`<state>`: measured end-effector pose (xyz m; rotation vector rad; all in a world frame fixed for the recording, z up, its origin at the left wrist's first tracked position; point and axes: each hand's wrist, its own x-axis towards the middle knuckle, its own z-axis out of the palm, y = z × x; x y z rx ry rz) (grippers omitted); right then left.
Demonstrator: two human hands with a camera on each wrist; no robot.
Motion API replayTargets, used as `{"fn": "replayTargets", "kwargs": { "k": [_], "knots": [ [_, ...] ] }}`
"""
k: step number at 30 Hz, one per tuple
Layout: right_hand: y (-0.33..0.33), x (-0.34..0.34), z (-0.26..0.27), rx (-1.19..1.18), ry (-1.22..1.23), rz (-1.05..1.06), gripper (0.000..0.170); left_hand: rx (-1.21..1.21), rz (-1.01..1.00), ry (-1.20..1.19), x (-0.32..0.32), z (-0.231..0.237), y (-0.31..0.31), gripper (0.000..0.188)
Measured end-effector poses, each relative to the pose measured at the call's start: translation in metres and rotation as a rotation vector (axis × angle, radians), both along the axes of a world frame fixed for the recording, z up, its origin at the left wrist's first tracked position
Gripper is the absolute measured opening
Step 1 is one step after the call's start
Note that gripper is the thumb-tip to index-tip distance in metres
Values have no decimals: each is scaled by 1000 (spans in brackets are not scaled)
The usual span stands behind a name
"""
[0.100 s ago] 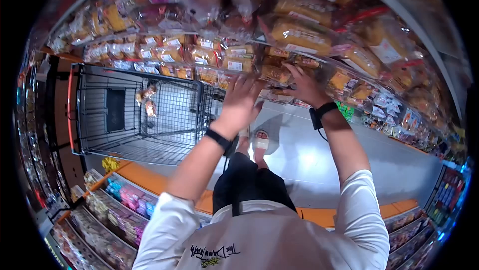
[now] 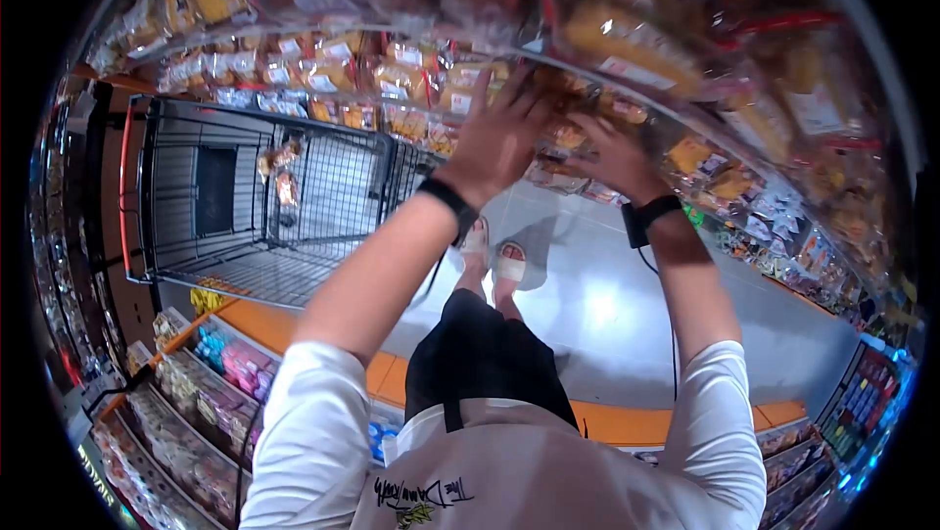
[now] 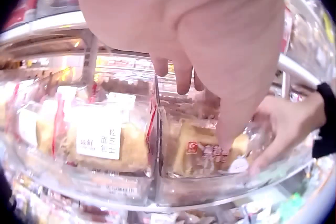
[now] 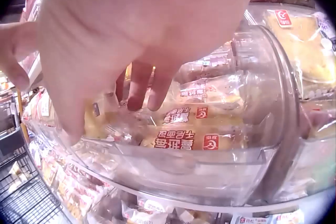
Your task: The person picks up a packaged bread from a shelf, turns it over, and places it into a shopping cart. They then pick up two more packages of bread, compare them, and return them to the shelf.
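Observation:
Packaged bread (image 3: pixel 202 150) in clear wrap with red print lies in a clear plastic shelf bin (image 4: pixel 210 174). My left hand (image 2: pixel 504 134) is over this bin, fingers extended; in the left wrist view its thumb overlaps the bread's wrapper. Beside it my right hand (image 2: pixel 617 163) reaches into the same bin from the right. In the right wrist view its fingers (image 4: pixel 139 85) point down at the wrapped loaves (image 4: pixel 194 113), thumb spread apart at the bin's front wall. Neither hand has lifted a package. The fingertips are partly hidden in the head view.
A shopping cart (image 2: pixel 259 280) with a few wrapped items (image 2: pixel 284 178) stands at the left. White-labelled bread packs (image 3: pixel 105 140) fill the neighbouring bin. Larger bread packs (image 2: pixel 636 46) sit on the shelf above. Low shelves with an orange edge (image 2: pixel 627 422) run behind the person.
My left hand has moved right and forward over the bin, closer to my right hand. The right hand stays at the bin, and the head view has shifted slightly.

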<state>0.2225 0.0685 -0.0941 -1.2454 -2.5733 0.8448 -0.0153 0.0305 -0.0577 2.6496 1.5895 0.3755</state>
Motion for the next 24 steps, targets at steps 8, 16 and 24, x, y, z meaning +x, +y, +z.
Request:
{"fn": "replayTargets", "kwargs": {
  "k": [8,16,24],
  "knots": [
    [-13,24,-38,244,209,56,50,-7,-184,255,9,-45,24,46],
    [-17,31,-45,355,162,94,52,72,-230,259,11,-47,28,30],
    [-19,27,-52,267,206,32,57,180,-282,586,25,-30,25,43]
  ]
}}
